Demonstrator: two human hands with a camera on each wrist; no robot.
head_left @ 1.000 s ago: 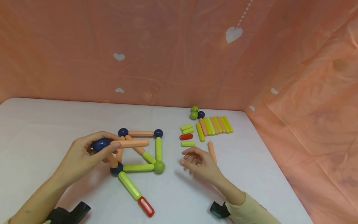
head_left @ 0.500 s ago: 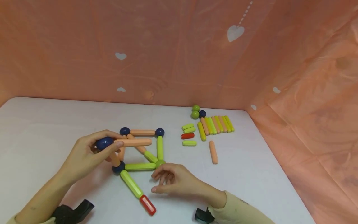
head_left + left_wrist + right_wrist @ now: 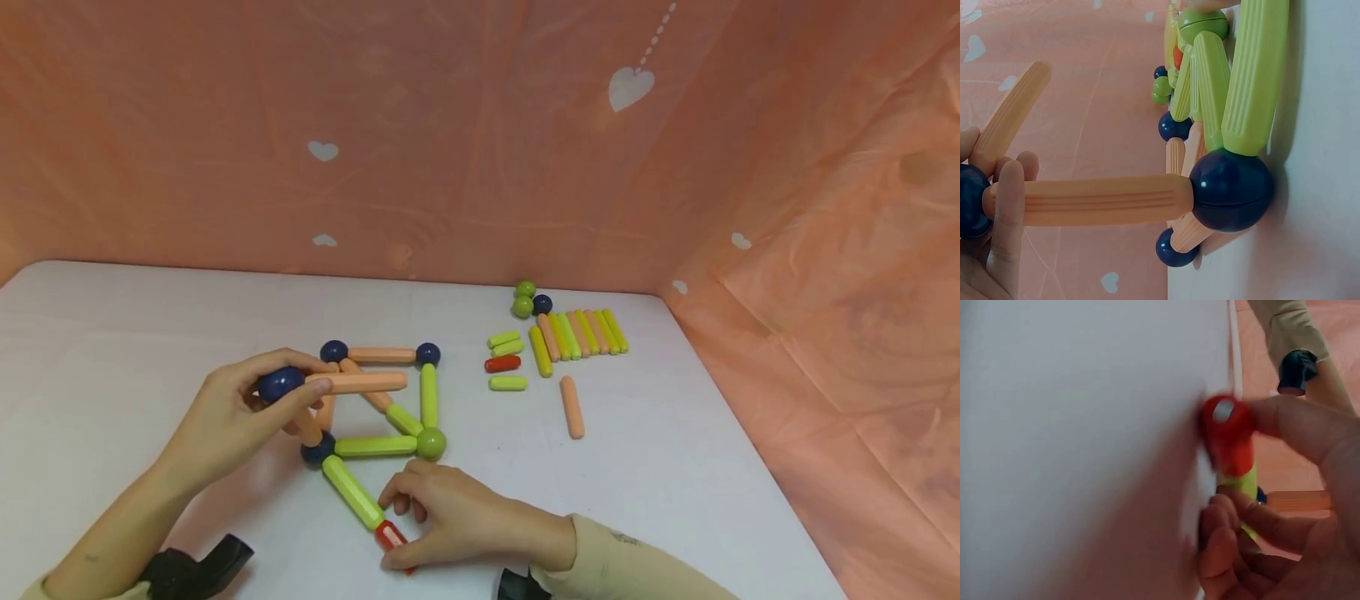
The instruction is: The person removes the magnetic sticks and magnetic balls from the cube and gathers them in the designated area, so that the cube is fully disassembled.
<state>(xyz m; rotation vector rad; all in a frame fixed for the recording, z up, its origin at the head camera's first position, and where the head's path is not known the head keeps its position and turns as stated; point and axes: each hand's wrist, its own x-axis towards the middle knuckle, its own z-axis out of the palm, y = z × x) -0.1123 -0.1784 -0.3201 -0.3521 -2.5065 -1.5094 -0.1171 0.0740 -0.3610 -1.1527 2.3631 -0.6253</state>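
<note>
My left hand (image 3: 232, 417) holds a dark blue ball (image 3: 281, 384) between thumb and fingers, raised above the table. From that ball one orange magnetic stick (image 3: 367, 382) points right. A second orange stick (image 3: 1104, 200) runs down to a lower blue ball (image 3: 1232, 189). On the table, a light green stick (image 3: 351, 492) extends from this lower ball, with a short red magnetic stick (image 3: 391, 536) at its end. My right hand (image 3: 450, 517) pinches the red stick, thumb on the red and index finger near the joint with the green one. Its far end is partly covered by the thumb.
A flat frame of sticks joins a green ball (image 3: 431, 443) and a blue ball (image 3: 428, 354) behind the hands. At right lie a row of sticks (image 3: 585, 335), a short red stick (image 3: 502, 364), a loose orange stick (image 3: 572, 407) and green balls (image 3: 523, 307).
My right hand has moved left and toward me, from beside the loose orange stick to the short red stick, and has taken hold of it. My left hand keeps its hold on the blue ball.
</note>
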